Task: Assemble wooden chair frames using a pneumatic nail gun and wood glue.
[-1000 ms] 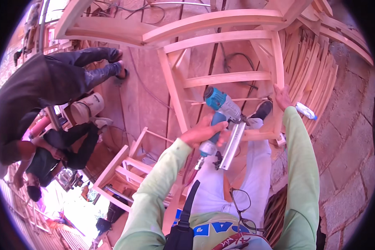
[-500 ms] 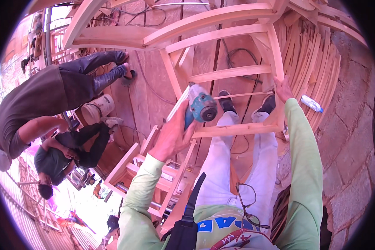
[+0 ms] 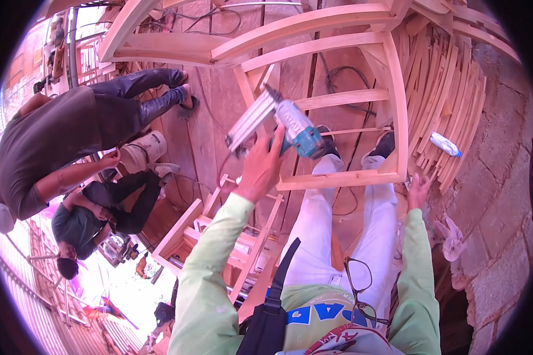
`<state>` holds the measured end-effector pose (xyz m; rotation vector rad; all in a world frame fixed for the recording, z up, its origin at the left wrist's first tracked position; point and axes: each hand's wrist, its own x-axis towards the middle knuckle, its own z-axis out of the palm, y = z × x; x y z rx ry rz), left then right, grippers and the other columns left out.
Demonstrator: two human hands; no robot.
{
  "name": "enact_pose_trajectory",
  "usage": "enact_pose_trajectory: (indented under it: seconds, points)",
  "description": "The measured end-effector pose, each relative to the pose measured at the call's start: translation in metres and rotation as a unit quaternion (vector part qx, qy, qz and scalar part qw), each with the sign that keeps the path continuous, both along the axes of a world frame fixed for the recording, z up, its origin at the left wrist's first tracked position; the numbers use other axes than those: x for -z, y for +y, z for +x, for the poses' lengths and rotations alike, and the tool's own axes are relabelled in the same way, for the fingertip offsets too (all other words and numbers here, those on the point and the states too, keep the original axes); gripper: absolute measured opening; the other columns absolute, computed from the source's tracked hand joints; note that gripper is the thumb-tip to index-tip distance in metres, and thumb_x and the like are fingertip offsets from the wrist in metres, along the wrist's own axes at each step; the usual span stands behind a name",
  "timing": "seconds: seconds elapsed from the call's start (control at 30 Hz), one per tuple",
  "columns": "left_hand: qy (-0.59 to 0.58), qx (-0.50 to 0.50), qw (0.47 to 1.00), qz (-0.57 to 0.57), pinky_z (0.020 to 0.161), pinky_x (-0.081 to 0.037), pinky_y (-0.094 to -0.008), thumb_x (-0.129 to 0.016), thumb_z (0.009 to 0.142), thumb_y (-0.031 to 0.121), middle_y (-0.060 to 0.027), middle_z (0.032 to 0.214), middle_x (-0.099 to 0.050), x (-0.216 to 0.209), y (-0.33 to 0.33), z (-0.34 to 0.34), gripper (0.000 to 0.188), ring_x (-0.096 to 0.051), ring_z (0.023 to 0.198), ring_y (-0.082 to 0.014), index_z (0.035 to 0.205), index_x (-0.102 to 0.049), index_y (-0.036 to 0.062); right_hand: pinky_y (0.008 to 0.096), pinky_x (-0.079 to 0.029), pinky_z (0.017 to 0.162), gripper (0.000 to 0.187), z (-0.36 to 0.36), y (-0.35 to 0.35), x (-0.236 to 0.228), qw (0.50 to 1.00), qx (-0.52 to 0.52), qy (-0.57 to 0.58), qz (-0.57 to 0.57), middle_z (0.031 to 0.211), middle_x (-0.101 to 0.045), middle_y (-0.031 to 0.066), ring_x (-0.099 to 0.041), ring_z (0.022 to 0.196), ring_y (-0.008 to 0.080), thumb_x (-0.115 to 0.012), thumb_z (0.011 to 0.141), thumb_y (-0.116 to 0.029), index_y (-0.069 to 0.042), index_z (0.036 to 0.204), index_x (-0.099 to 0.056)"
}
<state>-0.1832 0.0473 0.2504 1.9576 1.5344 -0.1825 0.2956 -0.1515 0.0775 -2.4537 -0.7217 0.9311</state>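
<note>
My left hand (image 3: 258, 173) is closed around the handle of a teal and silver nail gun (image 3: 298, 127). The tool tilts over the left side of a pale wooden chair frame (image 3: 341, 180), its nose toward the upper left. That frame stands in front of my legs, with its crossbars facing me. Apart from the frame's lower right corner, my right hand (image 3: 418, 190) has its fingers loosely spread, and I see nothing held in it. A second, curved wooden frame (image 3: 302, 26) stands just beyond the first.
Thin wooden strips (image 3: 438, 106) lie stacked on the right, a plastic bottle (image 3: 445, 144) on them. A crumpled bag (image 3: 452, 238) is near the block wall (image 3: 503, 195). A smaller wooden frame (image 3: 189, 234) and a bucket (image 3: 150, 147) are left. Two people (image 3: 59, 136) work there. Cables (image 3: 343, 74) cross the floor.
My right hand has let go of the chair frame's right side and drawn back toward me. The nail gun has swung sideways and moved slightly right in my left hand.
</note>
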Motion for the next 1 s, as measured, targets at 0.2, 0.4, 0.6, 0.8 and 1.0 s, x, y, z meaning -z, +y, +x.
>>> enact_pose_trajectory:
  seconds: [0.2,0.4,0.6,0.8,1.0]
  points:
    - [-0.043,0.077,0.983,0.164,0.086,-0.049,-0.0467,-0.071,0.088,0.011,-0.0198,0.122,-0.055,0.06,0.069,0.003,0.08,-0.059,0.102,-0.0373,0.158,-0.034,0.0124,0.0373,-0.048,0.091,0.047,0.001,-0.076,0.002,0.996,-0.014,0.044,-0.071,0.111,-0.059,0.0143,-0.058,0.102,0.0232,-0.065,0.099,-0.036,0.002,0.124,-0.054]
    - [-0.01,0.076,0.969,0.234,0.088,-0.049,-0.0469,-0.074,0.085,0.011,-0.0224,0.12,-0.057,0.103,0.105,0.021,0.087,-0.06,0.102,-0.0388,0.16,-0.029,0.0101,0.0341,-0.05,0.082,0.032,0.023,-0.153,0.023,0.983,-0.014,0.121,-0.139,0.101,-0.063,0.0106,-0.06,0.092,0.0187,-0.062,0.101,-0.03,-0.001,0.114,-0.056]
    - [0.0,0.043,0.974,0.223,0.091,-0.049,-0.049,-0.074,0.084,0.01,-0.0267,0.123,-0.056,0.134,0.111,0.022,0.087,-0.058,0.107,-0.0428,0.159,-0.029,0.008,0.026,-0.046,0.058,0.027,0.007,-0.173,0.011,0.972,0.067,0.18,-0.134,0.094,-0.059,0.0028,-0.059,0.074,0.0108,-0.061,0.103,-0.032,-0.009,0.116,-0.056]
    - [0.013,-0.008,0.981,0.195,0.097,-0.046,-0.0504,-0.074,0.084,0.008,-0.0274,0.13,-0.052,0.143,0.105,0.029,0.09,-0.055,0.114,-0.0445,0.16,-0.026,0.0115,0.0311,-0.051,0.064,0.028,-0.011,-0.167,-0.013,0.967,0.089,0.174,-0.163,0.093,-0.066,0.0072,-0.065,0.077,0.015,-0.062,0.102,-0.029,-0.005,0.115,-0.057]
    - [0.018,-0.022,0.98,0.198,0.099,-0.045,-0.0502,-0.073,0.083,0.005,-0.0257,0.133,-0.051,0.133,0.109,0.022,0.091,-0.053,0.117,-0.0452,0.16,-0.024,0.0121,0.0358,-0.057,0.073,0.032,-0.03,-0.17,-0.007,0.947,0.113,0.238,-0.185,0.107,-0.064,0.0094,-0.069,0.09,0.0216,-0.058,0.104,-0.034,-0.008,0.122,-0.054]
